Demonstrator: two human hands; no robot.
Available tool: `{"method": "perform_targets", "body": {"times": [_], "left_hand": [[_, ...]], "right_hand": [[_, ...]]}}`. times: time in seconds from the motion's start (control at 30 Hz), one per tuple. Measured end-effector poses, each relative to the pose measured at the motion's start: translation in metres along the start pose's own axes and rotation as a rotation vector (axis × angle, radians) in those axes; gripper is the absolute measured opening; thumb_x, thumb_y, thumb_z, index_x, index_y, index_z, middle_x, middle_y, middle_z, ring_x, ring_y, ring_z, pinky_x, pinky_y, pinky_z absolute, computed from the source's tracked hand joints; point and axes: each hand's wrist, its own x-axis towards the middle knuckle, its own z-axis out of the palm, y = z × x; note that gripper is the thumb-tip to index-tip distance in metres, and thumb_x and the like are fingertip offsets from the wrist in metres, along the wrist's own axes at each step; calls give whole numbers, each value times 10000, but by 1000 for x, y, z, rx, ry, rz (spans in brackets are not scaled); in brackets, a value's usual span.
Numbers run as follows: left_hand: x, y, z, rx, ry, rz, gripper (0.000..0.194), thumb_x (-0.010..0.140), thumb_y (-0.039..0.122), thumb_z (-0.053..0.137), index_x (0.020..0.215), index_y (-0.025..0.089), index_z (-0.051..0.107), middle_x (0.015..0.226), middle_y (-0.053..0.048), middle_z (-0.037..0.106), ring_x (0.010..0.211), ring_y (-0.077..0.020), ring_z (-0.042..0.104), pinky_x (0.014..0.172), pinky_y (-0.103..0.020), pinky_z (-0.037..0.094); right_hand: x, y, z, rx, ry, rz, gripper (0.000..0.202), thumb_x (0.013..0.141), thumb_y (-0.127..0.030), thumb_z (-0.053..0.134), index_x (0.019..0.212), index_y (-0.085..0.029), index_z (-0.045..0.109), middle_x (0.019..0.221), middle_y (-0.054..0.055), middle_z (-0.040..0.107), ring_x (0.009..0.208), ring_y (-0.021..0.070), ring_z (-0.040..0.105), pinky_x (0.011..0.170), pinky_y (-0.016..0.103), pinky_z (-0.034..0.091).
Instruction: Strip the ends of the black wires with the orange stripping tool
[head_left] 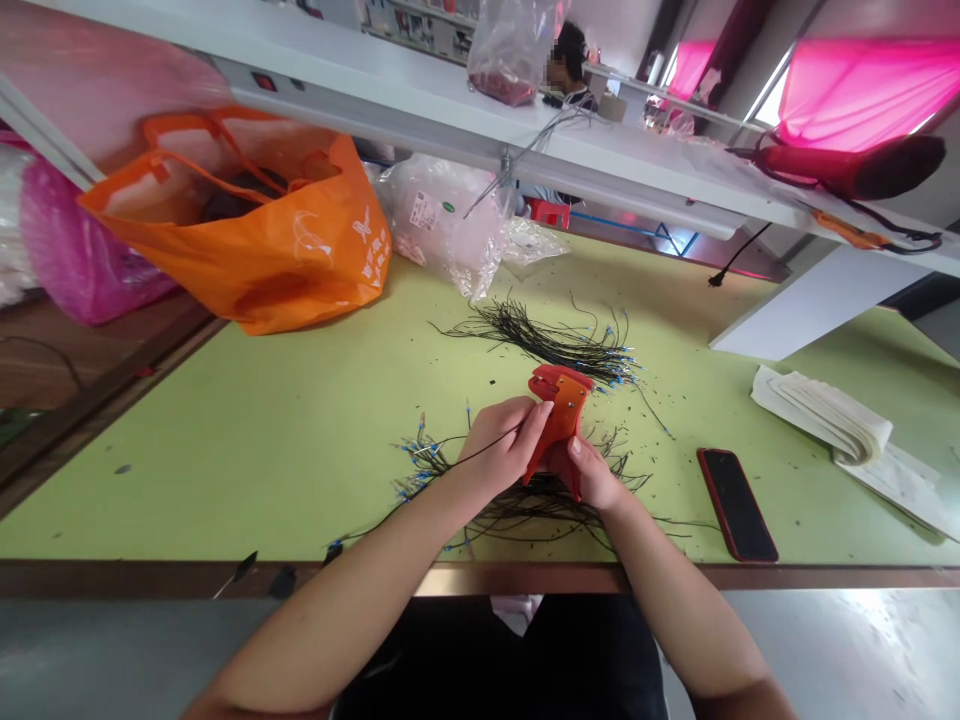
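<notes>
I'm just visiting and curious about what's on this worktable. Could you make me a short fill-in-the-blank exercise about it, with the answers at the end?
1. The left hand holds a thin black ____.
2. The red tool is gripped by its handles in the ____.
3. The large bag with looped handles at the left of the picture is coloured ____.
4. On the table, to the right of both hands, lies a dark-screened ____ in a red case.

Missing words: wire; right hand; orange; phone.
</notes>
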Motion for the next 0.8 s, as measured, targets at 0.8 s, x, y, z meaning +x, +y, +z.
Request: {"method": "perform_targets", "body": {"times": [0.8], "left_hand": [[-6, -4, -1, 65, -137, 369, 219, 950, 179, 463, 739, 230, 437, 662, 10, 492, 556, -147, 410, 584, -304, 297]], "right_hand": [[-7, 6, -4, -2, 85, -75, 730, 740, -829, 669, 1166, -237, 690, 1134, 146, 741, 1261, 378, 630, 993, 553, 566]]}}
